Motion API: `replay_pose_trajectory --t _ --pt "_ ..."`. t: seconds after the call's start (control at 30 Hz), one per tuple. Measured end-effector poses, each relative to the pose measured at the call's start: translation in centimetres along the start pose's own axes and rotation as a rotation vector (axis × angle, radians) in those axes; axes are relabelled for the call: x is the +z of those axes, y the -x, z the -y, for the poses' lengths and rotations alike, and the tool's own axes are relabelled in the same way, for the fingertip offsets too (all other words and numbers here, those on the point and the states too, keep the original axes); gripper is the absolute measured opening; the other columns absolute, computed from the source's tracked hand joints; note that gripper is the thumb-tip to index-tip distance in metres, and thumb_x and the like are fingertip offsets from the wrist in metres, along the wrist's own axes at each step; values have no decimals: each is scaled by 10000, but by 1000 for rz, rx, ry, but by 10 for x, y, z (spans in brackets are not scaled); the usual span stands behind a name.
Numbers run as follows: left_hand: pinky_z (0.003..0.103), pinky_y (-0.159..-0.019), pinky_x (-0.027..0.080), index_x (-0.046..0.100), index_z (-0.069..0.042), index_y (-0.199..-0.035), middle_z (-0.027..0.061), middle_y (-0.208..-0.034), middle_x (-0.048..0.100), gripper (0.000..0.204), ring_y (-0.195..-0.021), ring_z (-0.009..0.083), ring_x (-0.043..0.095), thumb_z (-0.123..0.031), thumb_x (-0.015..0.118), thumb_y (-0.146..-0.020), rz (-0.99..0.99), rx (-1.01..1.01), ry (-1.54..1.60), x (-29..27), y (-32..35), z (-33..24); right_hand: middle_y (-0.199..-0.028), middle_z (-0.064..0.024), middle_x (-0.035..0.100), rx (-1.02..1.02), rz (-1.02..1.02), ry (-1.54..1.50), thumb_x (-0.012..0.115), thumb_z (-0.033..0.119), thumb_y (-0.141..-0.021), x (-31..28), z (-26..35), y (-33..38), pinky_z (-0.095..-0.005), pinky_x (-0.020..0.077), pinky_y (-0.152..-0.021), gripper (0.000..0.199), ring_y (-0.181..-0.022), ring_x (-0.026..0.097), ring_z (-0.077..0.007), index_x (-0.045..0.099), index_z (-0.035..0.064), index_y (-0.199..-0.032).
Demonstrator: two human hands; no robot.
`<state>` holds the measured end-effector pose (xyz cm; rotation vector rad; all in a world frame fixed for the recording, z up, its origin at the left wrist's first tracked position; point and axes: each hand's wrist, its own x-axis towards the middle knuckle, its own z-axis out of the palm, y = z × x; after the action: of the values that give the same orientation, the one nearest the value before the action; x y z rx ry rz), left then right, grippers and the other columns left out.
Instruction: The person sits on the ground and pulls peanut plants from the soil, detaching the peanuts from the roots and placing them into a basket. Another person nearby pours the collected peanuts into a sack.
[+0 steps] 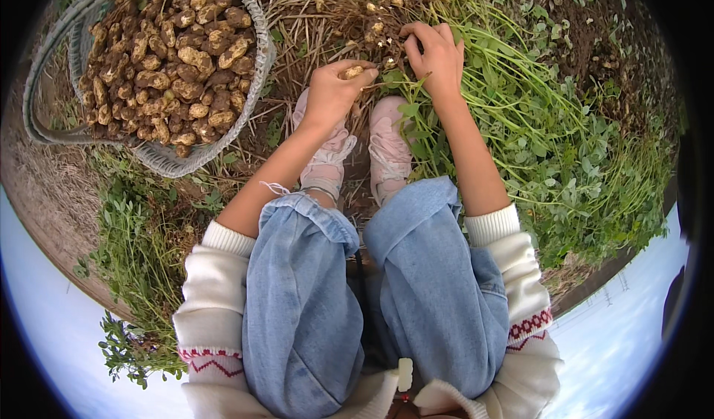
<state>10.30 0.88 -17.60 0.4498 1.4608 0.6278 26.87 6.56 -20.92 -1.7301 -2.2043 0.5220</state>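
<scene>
My left hand (332,94) is closed, with a muddy peanut (352,72) between its thumb and fingers. Just beyond it lies a clump of peanut roots (375,28) with soil and several pods on it. At the right side of this clump is my right hand (439,60), its fingers bent and the tips drawn together in a pinch. What those tips grip is too small to make out. Green peanut stems (491,84) spread out to the right, under and beside my right forearm.
A grey woven basket (260,43) heaped with unshelled peanuts (171,62) stands at the far left, its handle (33,99) bending outward. My pink shoes (389,140) are close behind the hands. Dry straw (297,10) covers the ground; leafy plants (141,233) grow on the left.
</scene>
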Motion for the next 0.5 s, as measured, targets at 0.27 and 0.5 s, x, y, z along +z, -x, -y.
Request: replay_pose_trajectory --t 0.27,0.5 --pt "192 -409 391 641 6 -967 -16 -645 585 195 -475 30 463 -117 653 -816 98 33 31 -20 27 -10 -778 64 609 -20 -3 85 594 184 -757 6 -4 -3 -396 373 -866 80 -785 515 -164 610 177 -835" --pt "233 -628 464 591 0 -961 56 -910 599 152 -769 100 559 -62 607 -823 146 90 -151 -63 106 -66 -799 67 607 9 58 61 585 174 -774 -1 0 -4 -415 357 -893 72 -807 504 -167 600 172 -844"
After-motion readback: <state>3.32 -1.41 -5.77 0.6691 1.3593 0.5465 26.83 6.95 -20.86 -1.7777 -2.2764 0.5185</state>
